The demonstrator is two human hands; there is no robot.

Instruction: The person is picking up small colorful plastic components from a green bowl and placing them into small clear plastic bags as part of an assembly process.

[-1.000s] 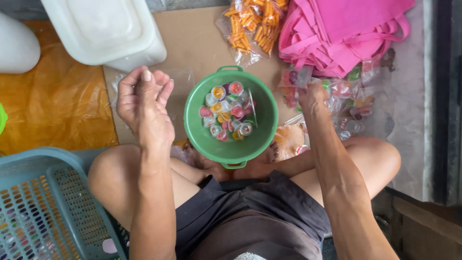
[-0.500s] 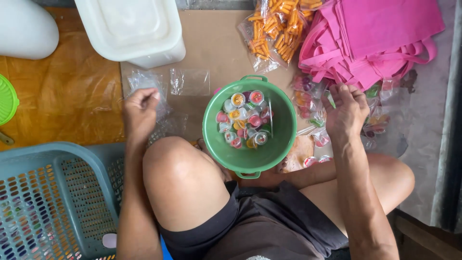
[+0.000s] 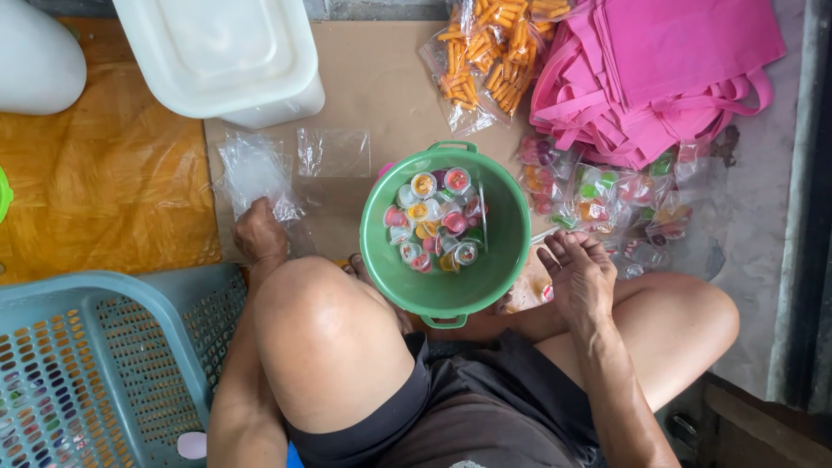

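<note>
Left hand (image 3: 258,232) pinches the near edge of a clear plastic bag (image 3: 251,172) lying flat on the cardboard (image 3: 373,87). The bag looks thin, limp and slippery; hold it at the mouth edge. Centre: green bucket (image 3: 511,251) of jelly cups (image 3: 433,221). Right hand (image 3: 579,276) hovers loosely curled, holding nothing, beside filled packets (image 3: 607,195).

glossy green plastic bucket (image 3: 446,299) at centre; thin, crinkled clear plastic bags (image 3: 256,173) left of it; smooth white plastic tub (image 3: 221,56) upper left; matt pink cloth bags (image 3: 667,69) upper right; matt brown cardboard (image 3: 381,87) underneath.
</note>
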